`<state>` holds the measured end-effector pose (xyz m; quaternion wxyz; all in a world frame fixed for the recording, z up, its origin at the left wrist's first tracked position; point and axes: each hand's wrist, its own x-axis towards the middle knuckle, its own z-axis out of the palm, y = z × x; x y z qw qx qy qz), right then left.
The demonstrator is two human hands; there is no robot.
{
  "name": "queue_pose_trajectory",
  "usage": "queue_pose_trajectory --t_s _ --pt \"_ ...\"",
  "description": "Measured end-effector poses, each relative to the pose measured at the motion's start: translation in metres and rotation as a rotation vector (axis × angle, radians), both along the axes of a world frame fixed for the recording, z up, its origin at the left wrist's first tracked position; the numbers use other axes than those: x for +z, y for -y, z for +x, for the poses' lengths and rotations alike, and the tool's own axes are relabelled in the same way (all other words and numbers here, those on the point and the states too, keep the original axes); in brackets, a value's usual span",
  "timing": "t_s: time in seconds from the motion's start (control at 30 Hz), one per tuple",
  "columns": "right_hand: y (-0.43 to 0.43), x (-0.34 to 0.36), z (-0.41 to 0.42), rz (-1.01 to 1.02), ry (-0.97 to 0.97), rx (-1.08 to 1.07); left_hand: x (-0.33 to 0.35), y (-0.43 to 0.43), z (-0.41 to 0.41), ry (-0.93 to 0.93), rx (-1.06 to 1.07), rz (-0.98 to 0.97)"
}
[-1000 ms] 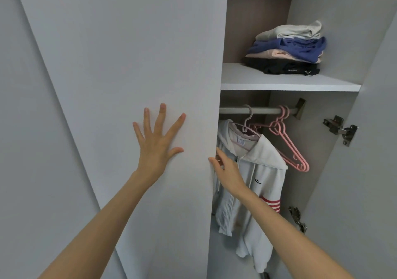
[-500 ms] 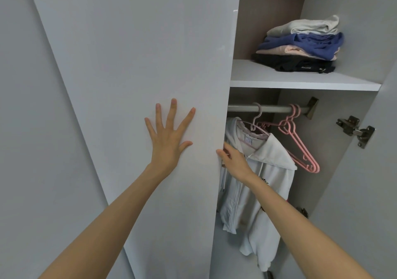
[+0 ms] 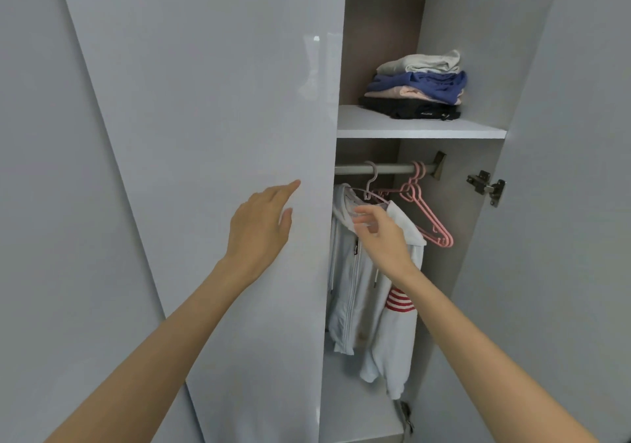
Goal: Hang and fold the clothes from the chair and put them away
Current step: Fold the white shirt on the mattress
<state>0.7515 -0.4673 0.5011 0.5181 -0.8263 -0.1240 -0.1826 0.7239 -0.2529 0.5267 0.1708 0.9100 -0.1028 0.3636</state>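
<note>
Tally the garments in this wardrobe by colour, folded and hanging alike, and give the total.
Pale grey folded garment: 1
Blue folded garment: 1
Pink folded garment: 1
Black folded garment: 1
White hanging hoodie: 1
Total: 5

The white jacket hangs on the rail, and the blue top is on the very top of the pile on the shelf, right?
Not quite. In the head view a pale grey piece tops the pile; the blue top lies just under it. The white jacket does hang on the rail, and the pile sits on the shelf.
</note>
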Motion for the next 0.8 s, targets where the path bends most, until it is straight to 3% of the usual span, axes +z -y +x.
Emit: queue_pose_trajectory --t_s 0.47,0.8 --pt "0.098 0.019 -0.164 -0.001 0.11 -0.293 -0.006 0.112 -0.076 -0.108 -0.374 -0.143" --pt "0.224 0.017 -0.208 -0.08 0.385 -0.787 -0.002 0.243 -0.084 -0.074 -0.638 -0.11"
